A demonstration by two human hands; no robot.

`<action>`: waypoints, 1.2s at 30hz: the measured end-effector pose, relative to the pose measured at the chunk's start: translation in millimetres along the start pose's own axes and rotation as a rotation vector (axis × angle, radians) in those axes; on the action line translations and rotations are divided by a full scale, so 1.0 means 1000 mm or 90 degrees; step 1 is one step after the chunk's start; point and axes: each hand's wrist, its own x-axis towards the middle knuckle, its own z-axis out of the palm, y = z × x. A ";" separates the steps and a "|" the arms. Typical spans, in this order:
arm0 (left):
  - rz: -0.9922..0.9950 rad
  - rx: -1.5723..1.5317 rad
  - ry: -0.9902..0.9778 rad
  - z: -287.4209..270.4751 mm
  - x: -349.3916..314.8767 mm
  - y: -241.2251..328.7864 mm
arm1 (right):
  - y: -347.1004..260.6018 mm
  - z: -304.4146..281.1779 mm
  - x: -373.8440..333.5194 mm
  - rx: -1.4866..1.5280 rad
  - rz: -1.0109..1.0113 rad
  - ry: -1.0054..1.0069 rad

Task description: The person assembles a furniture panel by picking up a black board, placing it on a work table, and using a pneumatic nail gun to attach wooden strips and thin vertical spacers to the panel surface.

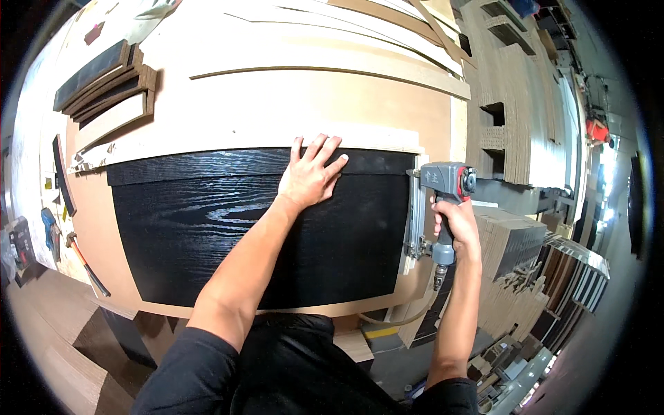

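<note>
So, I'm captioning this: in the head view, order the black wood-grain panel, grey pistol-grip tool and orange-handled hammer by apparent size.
1. Black wood-grain panel
2. Grey pistol-grip tool
3. Orange-handled hammer

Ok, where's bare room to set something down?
Widest: tan tabletop between the long thin brown strip and the pale strip edging the black wood-grain panel. Narrower: left of the panel, before the orange-black hammer. Crowded: the panel's right end, with grey air tool and right hand.

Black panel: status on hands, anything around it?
Left hand on black panel. Right hand gripping grey power tool, right edge. Pale strip along far edge.
</note>
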 end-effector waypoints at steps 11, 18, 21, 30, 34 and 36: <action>-0.005 -0.001 -0.005 0.002 0.000 0.000 | -0.001 0.006 0.008 -0.068 0.028 0.023; -0.003 -0.001 -0.006 0.003 0.000 -0.001 | -0.005 0.011 0.006 -0.058 0.024 0.026; -0.006 -0.001 -0.023 0.002 0.000 0.000 | -0.006 0.011 0.006 -0.055 0.036 0.025; -0.009 -0.004 -0.026 0.003 0.000 -0.001 | -0.010 0.013 0.005 -0.071 0.036 0.022; -0.001 0.003 0.006 0.005 -0.002 -0.001 | -0.006 0.011 0.009 -0.103 0.048 0.030; -0.010 0.002 -0.029 0.003 -0.002 0.000 | -0.006 0.010 0.010 -0.100 0.055 0.021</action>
